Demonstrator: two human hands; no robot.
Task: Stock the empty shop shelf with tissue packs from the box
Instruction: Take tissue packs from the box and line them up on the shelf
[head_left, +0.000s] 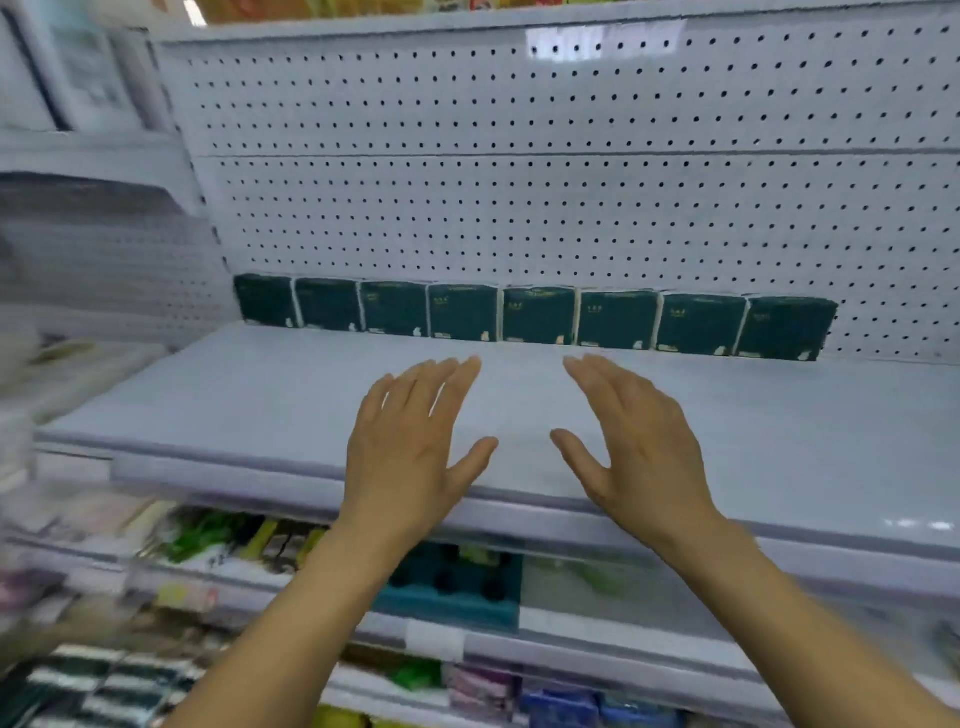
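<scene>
Several dark green tissue packs (537, 318) stand upright in one row along the back of the pale grey shelf (249, 395), against the pegboard wall. My left hand (410, 447) and my right hand (641, 441) hover side by side over the shelf's front half, palms down, fingers straight and spread, holding nothing. Both stay short of the row of packs. More dark green packs (98, 691) show blurred at the bottom left; I cannot make out a box around them.
A white pegboard back panel (571, 182) rises behind the shelf. Lower shelves (597, 623) hold mixed coloured goods, including a teal item (457, 587). Blurred shelving (78, 234) stands at the left. Another shelf (467, 21) runs overhead.
</scene>
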